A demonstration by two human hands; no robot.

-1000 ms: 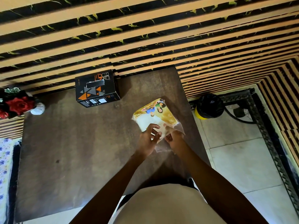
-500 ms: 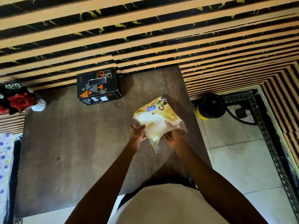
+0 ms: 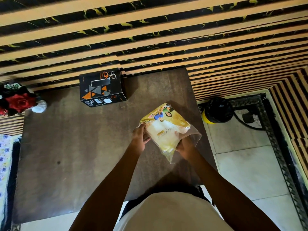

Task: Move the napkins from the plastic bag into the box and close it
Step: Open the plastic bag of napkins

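A clear plastic bag (image 3: 166, 129) with a yellow printed top holds a stack of white napkins; it is lifted above the right half of the brown table (image 3: 83, 155). My left hand (image 3: 141, 136) pinches the bag's left edge. My right hand (image 3: 184, 146) holds its lower right side, with fingers under or inside the loose clear end. A black box (image 3: 101, 88) with orange triangles and a slot on top stands at the table's far edge, by the wall; it looks closed.
A white vase with red flowers (image 3: 20, 102) stands at the table's far left corner. A black and yellow bin (image 3: 216, 110) sits on the tiled floor to the right. The striped wall runs behind the table. A patterned cloth (image 3: 5, 157) lies at left.
Both hands lifted the bag off the table and tilted it. My left hand shifted from the bag's near end to its left edge; the right stayed at the lower end.
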